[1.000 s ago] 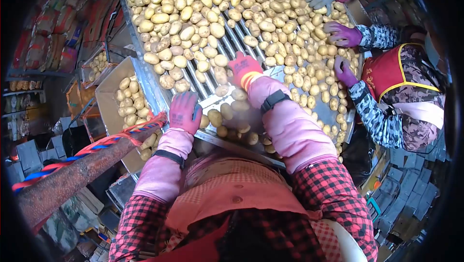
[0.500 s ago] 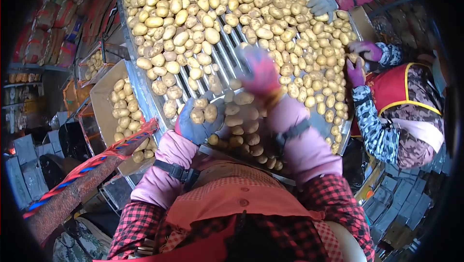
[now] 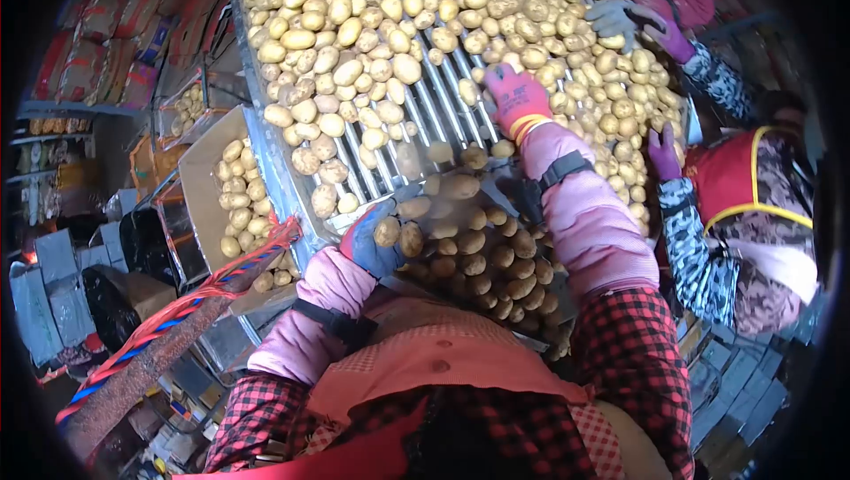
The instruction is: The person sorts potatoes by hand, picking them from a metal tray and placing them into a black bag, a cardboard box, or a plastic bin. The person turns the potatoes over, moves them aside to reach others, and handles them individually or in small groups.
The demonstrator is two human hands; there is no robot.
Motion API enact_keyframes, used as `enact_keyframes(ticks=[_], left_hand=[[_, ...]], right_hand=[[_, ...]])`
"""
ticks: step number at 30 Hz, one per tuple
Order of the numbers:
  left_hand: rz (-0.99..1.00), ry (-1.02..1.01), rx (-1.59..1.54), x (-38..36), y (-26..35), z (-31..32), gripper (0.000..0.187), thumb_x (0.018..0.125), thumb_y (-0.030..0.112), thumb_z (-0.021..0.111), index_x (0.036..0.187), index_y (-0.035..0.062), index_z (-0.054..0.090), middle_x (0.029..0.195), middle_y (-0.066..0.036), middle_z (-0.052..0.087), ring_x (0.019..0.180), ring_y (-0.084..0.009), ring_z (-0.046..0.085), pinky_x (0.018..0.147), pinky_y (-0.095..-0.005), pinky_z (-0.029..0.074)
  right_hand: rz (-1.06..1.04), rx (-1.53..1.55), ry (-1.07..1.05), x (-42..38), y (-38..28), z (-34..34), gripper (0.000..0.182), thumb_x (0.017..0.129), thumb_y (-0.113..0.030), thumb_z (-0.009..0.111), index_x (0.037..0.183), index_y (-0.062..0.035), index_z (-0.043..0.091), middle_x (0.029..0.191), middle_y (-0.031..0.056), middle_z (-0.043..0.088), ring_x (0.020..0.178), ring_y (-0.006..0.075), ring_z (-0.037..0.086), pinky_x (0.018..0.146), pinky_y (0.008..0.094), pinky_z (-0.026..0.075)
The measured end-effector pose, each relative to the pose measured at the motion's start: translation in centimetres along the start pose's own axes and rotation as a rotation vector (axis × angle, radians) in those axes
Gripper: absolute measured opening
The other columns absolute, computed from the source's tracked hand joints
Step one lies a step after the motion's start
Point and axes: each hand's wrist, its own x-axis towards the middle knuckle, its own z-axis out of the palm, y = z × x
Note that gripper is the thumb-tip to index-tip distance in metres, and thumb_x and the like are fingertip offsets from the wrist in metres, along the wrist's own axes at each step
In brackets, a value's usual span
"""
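Note:
My left hand (image 3: pixel 374 239), in a blue and pink glove, is cupped palm up at the near end of the roller bed, with two potatoes (image 3: pixel 398 235) in it. My right hand (image 3: pixel 518 97), in a pink glove with a yellow cuff, reaches over the metal rollers (image 3: pixel 436 95). Its fingers are apart at the edge of the potato layer, their tips partly hidden; a single potato (image 3: pixel 468 91) lies just left of them. Between my forearms, several blurred potatoes (image 3: pixel 459 186) appear above a darker heap of potatoes (image 3: pixel 496 259) close to my apron.
A thick potato layer (image 3: pixel 531 2) covers the far bed. A carton (image 3: pixel 208 157) of potatoes stands left, beside a rusty bar (image 3: pixel 164 383) wrapped in red and blue rope (image 3: pixel 177 307). At right are a co-worker's purple gloves (image 3: pixel 666 152) and another person's grey glove (image 3: pixel 613 19).
My right hand has moved away and to the right from the bare rollers, from blurred to sharp. My left hand has shifted slightly nearer me. More of the near potato heap shows.

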Motion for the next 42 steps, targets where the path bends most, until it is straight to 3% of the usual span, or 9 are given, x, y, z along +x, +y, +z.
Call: enact_keyframes(ticks=[5, 8, 12, 15, 21, 23, 26, 32, 42], left_hand=[[-0.068, 0.039, 0.022, -0.7, -0.6, 1.5, 0.050, 0.100, 0.029, 0.036, 0.142, 0.0006, 0.040, 0.139, -0.014, 0.049, 0.120, -0.0259, 0.053, 0.097, -0.0392, 0.046], [-0.201, -0.404, -0.266, -0.5, -0.7, -0.1, 0.049, 0.100, 0.029, 0.036, 0.140, 0.0005, 0.041, 0.139, -0.013, 0.049, 0.125, -0.0249, 0.050, 0.099, -0.0395, 0.045], [-0.016, -0.158, 0.842, -0.9, -0.7, 1.0, 0.046, 0.095, 0.019, 0.049, 0.138, 0.0039, 0.044, 0.134, -0.012, 0.052, 0.117, -0.0246, 0.054, 0.099, -0.0393, 0.046], [0.044, -0.158, 0.740, 0.9, -2.5, -2.7, 0.056, 0.083, 0.010, 0.066, 0.135, 0.0054, 0.046, 0.130, -0.013, 0.055, 0.112, -0.0242, 0.057, 0.098, -0.0370, 0.046], [0.442, -0.407, 1.400, 3.2, 0.6, 1.4, 0.052, 0.076, 0.020, 0.076, 0.119, -0.0004, 0.057, 0.115, -0.017, 0.061, 0.101, -0.0252, 0.061, 0.088, -0.0361, 0.050], [0.020, -0.151, 0.465, 2.6, 0.5, 0.8, 0.041, 0.079, 0.019, 0.073, 0.111, -0.0030, 0.061, 0.109, -0.015, 0.064, 0.090, -0.0239, 0.064, 0.080, -0.0359, 0.053], [0.062, -0.064, 0.525, 3.2, -2.1, -5.7, 0.042, 0.097, 0.037, 0.043, 0.111, 0.0011, 0.061, 0.092, -0.013, 0.065, 0.081, -0.0261, 0.062, 0.075, -0.0371, 0.051], [-0.184, 0.107, 0.116, 1.4, 0.4, -0.1, 0.058, 0.091, 0.041, 0.048, 0.129, -0.0022, 0.051, 0.088, -0.013, 0.067, 0.073, -0.0230, 0.063, 0.064, -0.0328, 0.053], [-0.203, 0.032, 0.632, 1.5, 2.2, 2.2, 0.050, 0.101, 0.037, 0.033, 0.132, 0.0014, 0.051, 0.116, -0.012, 0.063, 0.099, -0.0218, 0.061, 0.091, -0.0350, 0.047]], right_hand=[[0.143, 0.163, 0.128, -4.5, -0.1, 4.1, 0.042, 0.079, -0.032, 0.069, 0.115, -0.0172, 0.054, 0.107, 0.0114, 0.058, 0.095, 0.0310, 0.062, 0.079, 0.0435, 0.050], [0.285, 0.517, 0.246, -9.6, -1.0, 5.0, 0.047, 0.078, -0.035, 0.070, 0.118, -0.0177, 0.054, 0.108, 0.0127, 0.057, 0.094, 0.0331, 0.062, 0.081, 0.0447, 0.050], [0.468, 0.614, 0.143, -15.4, -2.6, 8.4, 0.062, 0.082, -0.039, 0.069, 0.135, -0.0150, 0.047, 0.117, 0.0171, 0.058, 0.102, 0.0339, 0.062, 0.085, 0.0425, 0.051], [0.550, 1.775, 0.139, -16.4, -5.0, 5.8, 0.062, 0.082, -0.036, 0.069, 0.133, -0.0089, 0.048, 0.118, 0.0188, 0.060, 0.105, 0.0330, 0.063, 0.088, 0.0403, 0.051], [-0.355, 0.552, 0.075, -12.6, -10.5, 4.6, 0.053, 0.078, -0.016, 0.069, 0.128, -0.0088, 0.054, 0.118, 0.0197, 0.061, 0.106, 0.0330, 0.062, 0.089, 0.0394, 0.051], [-0.308, 0.664, 0.292, -9.4, -6.7, 4.1, 0.057, 0.077, -0.019, 0.069, 0.130, -0.0114, 0.052, 0.123, 0.0178, 0.059, 0.108, 0.0324, 0.060, 0.089, 0.0408, 0.051], [0.013, 0.227, 0.367, -1.9, -1.1, 2.4, 0.068, 0.076, -0.017, 0.066, 0.140, -0.0173, 0.043, 0.138, 0.0133, 0.049, 0.105, 0.0317, 0.060, 0.088, 0.0422, 0.050], [-0.033, -0.136, -0.197, 6.2, 0.6, 1.6, 0.062, 0.079, -0.018, 0.064, 0.138, -0.0248, 0.045, 0.135, 0.0101, 0.049, 0.108, 0.0287, 0.060, 0.087, 0.0415, 0.050], [0.055, 0.122, -0.084, -2.5, -0.5, 3.5, 0.030, 0.081, -0.018, 0.066, 0.110, -0.0214, 0.060, 0.105, 0.0093, 0.058, 0.100, 0.0308, 0.063, 0.079, 0.0457, 0.053]])
